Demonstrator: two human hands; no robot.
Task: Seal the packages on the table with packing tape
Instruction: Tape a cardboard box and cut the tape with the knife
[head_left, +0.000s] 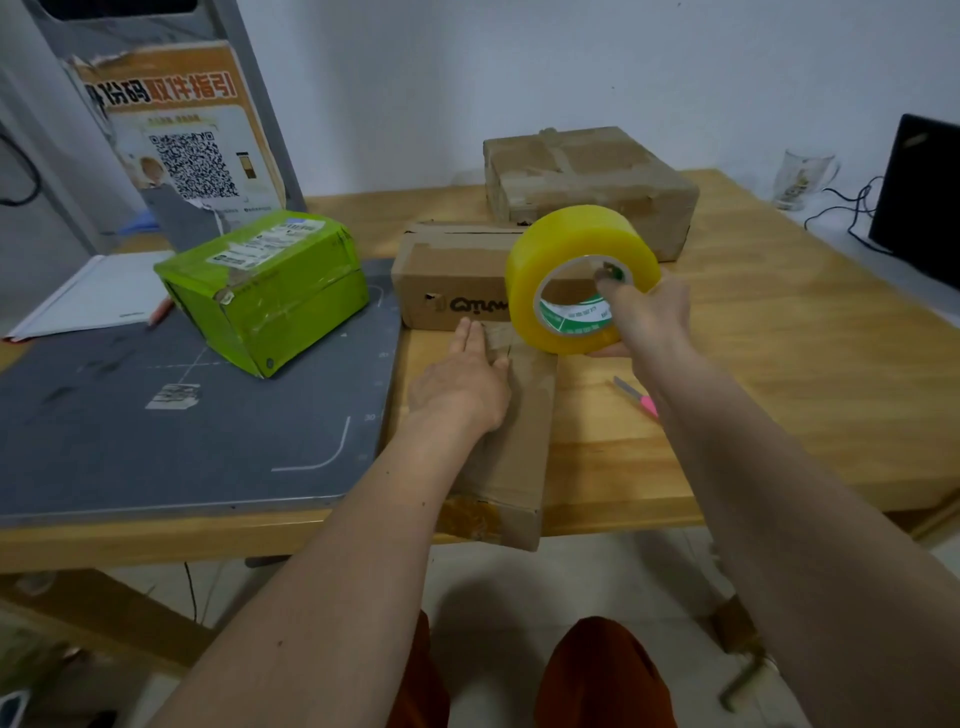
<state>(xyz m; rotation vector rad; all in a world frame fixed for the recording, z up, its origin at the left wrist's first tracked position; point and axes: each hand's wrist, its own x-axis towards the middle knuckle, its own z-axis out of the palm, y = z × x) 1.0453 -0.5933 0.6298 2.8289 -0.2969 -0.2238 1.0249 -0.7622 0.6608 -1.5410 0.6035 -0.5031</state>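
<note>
Head view: the long cardboard package (514, 441) is pinned flat under the straight-fingered left hand (462, 384), presumably to steady it for taping. Just beyond those fingertips, the yellow tape roll (571, 260) is gripped through its core by the right hand (649, 312), apparently so that tape can be drawn along the seam.

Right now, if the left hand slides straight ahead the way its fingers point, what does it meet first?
Probably the printed cardboard box: the left hand lies flat on the long box, fingertips almost at its side.

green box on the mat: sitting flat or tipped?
Tipped. The green box rests on one lower edge on the grey mat, its labelled top sloping toward the camera's left.
</note>
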